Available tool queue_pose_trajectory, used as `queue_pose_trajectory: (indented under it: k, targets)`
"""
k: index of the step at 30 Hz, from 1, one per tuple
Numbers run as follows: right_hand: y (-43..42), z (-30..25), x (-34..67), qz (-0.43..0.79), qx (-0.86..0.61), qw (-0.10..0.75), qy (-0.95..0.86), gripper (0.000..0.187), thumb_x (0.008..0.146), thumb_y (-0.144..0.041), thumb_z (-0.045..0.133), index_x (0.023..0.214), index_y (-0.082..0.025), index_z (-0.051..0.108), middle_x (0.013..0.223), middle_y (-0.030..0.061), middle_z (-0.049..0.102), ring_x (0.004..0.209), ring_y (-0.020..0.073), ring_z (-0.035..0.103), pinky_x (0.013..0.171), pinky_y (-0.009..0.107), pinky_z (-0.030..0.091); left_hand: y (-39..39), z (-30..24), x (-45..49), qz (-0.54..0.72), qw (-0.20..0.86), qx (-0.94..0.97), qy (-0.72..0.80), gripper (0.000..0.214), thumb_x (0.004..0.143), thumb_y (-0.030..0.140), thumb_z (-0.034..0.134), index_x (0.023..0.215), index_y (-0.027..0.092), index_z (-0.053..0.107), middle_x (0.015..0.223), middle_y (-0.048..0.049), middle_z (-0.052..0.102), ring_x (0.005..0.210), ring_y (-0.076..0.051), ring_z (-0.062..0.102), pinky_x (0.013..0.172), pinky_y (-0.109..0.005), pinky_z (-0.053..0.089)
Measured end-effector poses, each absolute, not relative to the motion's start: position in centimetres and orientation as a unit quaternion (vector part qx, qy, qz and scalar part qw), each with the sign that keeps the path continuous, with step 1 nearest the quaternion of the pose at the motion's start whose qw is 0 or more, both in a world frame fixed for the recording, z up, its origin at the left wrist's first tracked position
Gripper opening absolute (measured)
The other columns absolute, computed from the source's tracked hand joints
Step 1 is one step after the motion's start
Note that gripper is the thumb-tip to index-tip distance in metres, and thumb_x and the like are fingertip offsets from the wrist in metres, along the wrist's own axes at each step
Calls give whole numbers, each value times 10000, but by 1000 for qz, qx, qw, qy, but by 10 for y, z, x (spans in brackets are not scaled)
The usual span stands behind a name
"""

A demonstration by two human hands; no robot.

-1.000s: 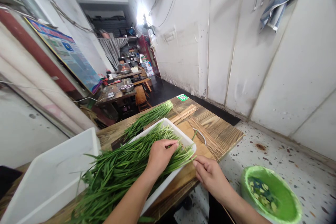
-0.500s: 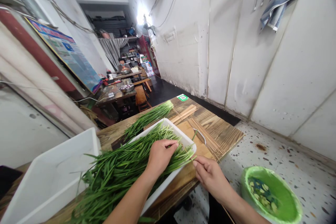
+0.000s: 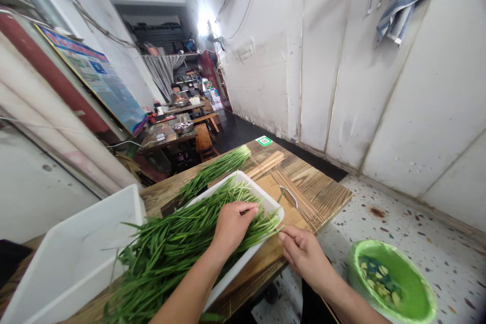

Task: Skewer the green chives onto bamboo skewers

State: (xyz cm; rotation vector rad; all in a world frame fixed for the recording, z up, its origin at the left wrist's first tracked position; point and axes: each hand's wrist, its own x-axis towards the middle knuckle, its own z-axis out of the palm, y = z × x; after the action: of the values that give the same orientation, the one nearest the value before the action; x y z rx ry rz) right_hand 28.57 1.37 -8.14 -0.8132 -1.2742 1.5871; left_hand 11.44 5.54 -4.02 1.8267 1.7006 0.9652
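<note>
Long green garlic chives point(image 3: 170, 238) fill a white plastic tray point(image 3: 274, 202), their pale stem ends pointing to the right. My left hand point(image 3: 233, 225) is over the stem ends, thumb and forefinger pinched on chive stems. Just right of the tray's corner, my right hand point(image 3: 304, 250) is closed, its fingertips pinching the end of a thin stick that looks like a bamboo skewer. The stick's other end is lost among the stems near my left fingertips. Both hands are close together, with a short gap between them.
Bamboo skewers point(image 3: 298, 200) lie on the wooden table point(image 3: 326, 187) beside a cutting board point(image 3: 269, 187). More chives point(image 3: 216, 172) lie behind the tray. A white bin point(image 3: 83, 258) stands left. A green-lined bucket point(image 3: 413, 283) stands on the floor. A person point(image 3: 177, 95) sits far back.
</note>
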Motion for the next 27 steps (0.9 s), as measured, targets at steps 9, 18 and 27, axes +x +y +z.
queue_pose_trajectory:
  k: [9,18,27]
  targets:
    - [13,-82,280,643,-328,474,-504,235,852,-361,469,791,-142,524,471,-105,252,366,37,175,352,184,120,52,-36,119,342,159,697,609,170,729,207,570,815,216,717,846,-14,708,814,-159,616,793,-282,464]
    - [18,-83,279,631,-324,489,-508,263,852,-377,469,927,-139,552,463,-105,250,371,43,198,355,177,139,46,-18,114,229,232,791,517,263,799,187,466,924,243,690,934,3,693,884,-135,600,828,-236,429]
    - [2,-84,282,646,-344,483,-481,308,829,-428,485,887,-135,559,444,-116,195,355,39,168,339,176,123,65,-38,113,95,56,776,621,158,718,262,582,618,206,691,680,-35,657,738,-169,555,763,-283,369]
